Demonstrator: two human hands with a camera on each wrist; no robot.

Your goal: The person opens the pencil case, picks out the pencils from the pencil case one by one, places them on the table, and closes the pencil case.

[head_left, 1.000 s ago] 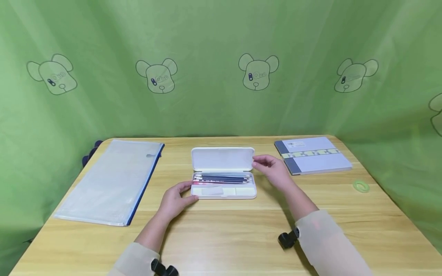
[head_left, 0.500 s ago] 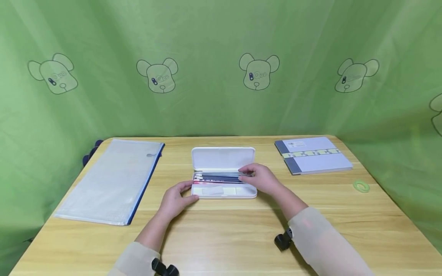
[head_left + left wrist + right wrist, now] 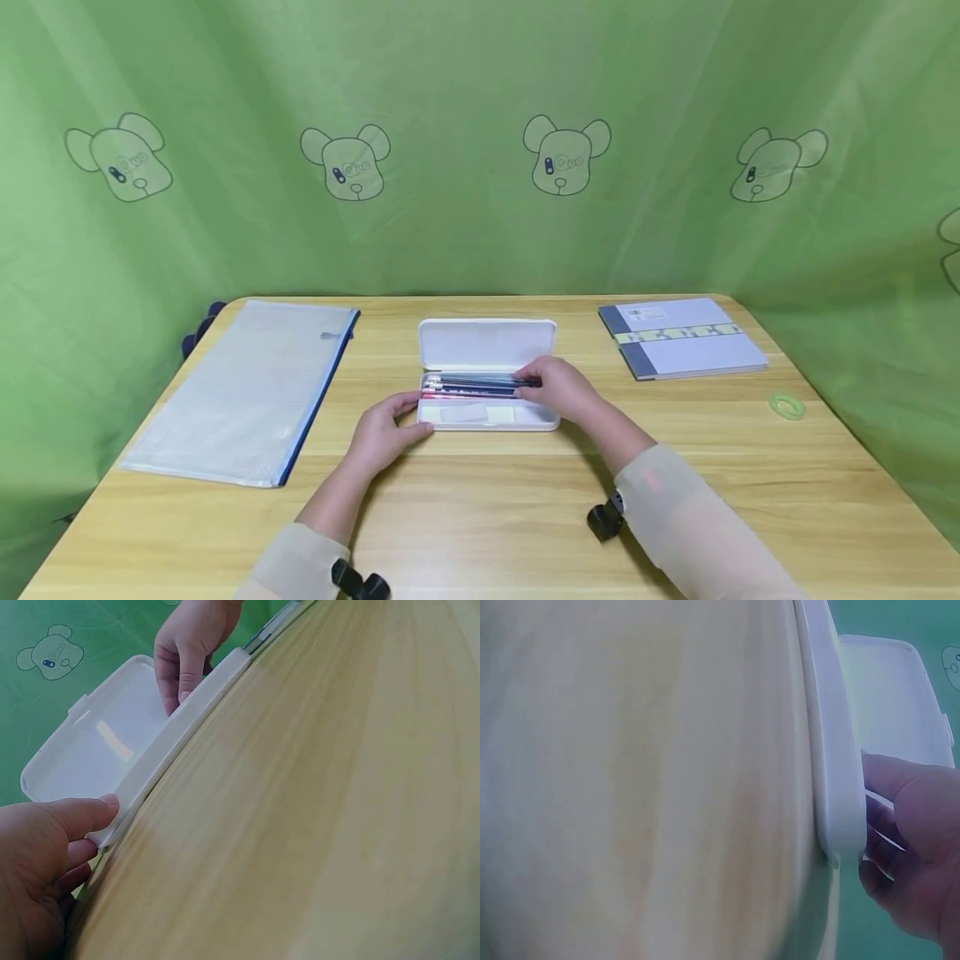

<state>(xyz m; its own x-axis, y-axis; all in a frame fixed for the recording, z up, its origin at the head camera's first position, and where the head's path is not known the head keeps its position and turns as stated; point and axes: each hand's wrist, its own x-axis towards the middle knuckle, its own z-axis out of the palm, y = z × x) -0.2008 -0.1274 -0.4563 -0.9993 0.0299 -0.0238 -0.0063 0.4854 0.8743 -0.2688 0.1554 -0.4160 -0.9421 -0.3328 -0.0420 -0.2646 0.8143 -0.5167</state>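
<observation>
Two bare hands work at a white pencil case [image 3: 491, 426] in the middle of a wooden table [image 3: 480, 517], its lid [image 3: 487, 343] raised along the far side. The left hand [image 3: 382, 437] grips the case's left end, thumb on the near wall and fingers around the corner. The right hand [image 3: 566, 387] reaches in over the right end, thumb and fingertips pinching among the pencils [image 3: 472, 387], which lie lengthwise in the far compartment; how many it has caught cannot be told.

Good handling here likely rests on that left grip: firm enough to stop the case sliding, light enough not to tip it. The right fingertips would do best to pinch squarely, level with the row, since a slanted pull could fan the pencils or knock the raised lid just behind the knuckles. A gentle touch should also spare the pale block [image 3: 463, 412] in the near compartment. A clear pouch [image 3: 240, 396] lies well apart at left, a notebook [image 3: 682, 337] at far right.
</observation>
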